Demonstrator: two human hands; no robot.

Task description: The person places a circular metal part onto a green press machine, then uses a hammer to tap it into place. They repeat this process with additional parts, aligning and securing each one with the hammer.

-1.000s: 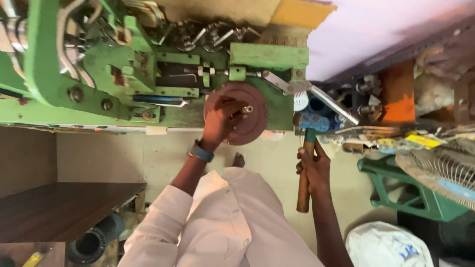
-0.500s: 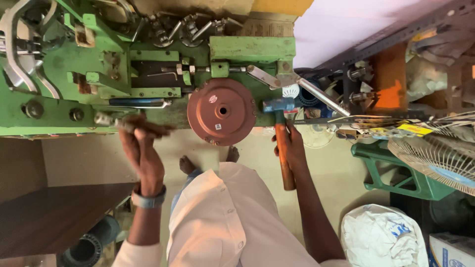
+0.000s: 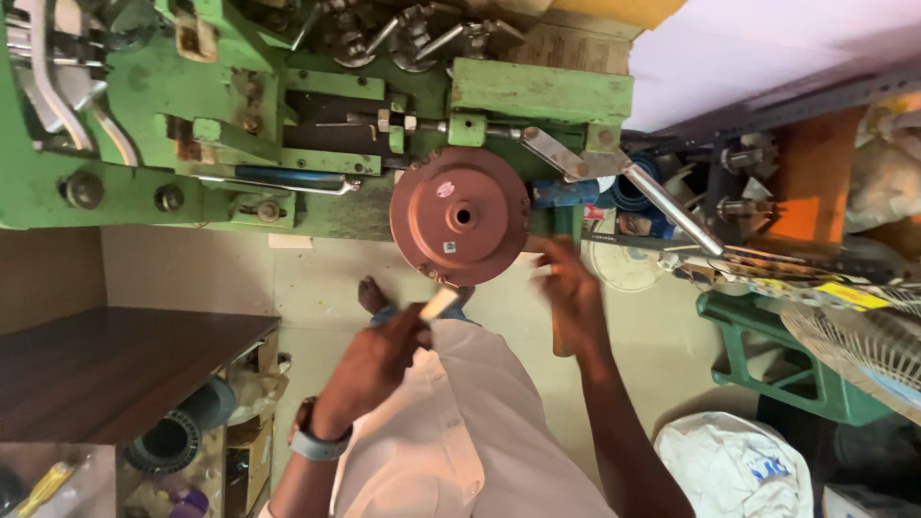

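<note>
A reddish-brown round disc (image 3: 460, 216) with a centre hole sits on the front of a green machine (image 3: 537, 91). My left hand (image 3: 369, 369), a watch on its wrist, is raised below the disc and pinches a small pale strip (image 3: 438, 303). My right hand (image 3: 573, 293) is blurred, just right of and below the disc. It grips the wooden handle of a hammer (image 3: 559, 341), whose blue head (image 3: 564, 194) lies against the machine beside the disc. Neither hand touches the disc.
A dark wooden table (image 3: 106, 369) stands at left with pipe pieces (image 3: 171, 441) beneath it. At right are a green plastic stool (image 3: 767, 360), a fan grille (image 3: 863, 350) and a white sack (image 3: 739, 470). A metal lever (image 3: 662, 206) slants out from the machine.
My left hand left the machine's left side and came back toward my body, now pinching the pale strip. My right hand with the hammer stays near the disc's right edge.
</note>
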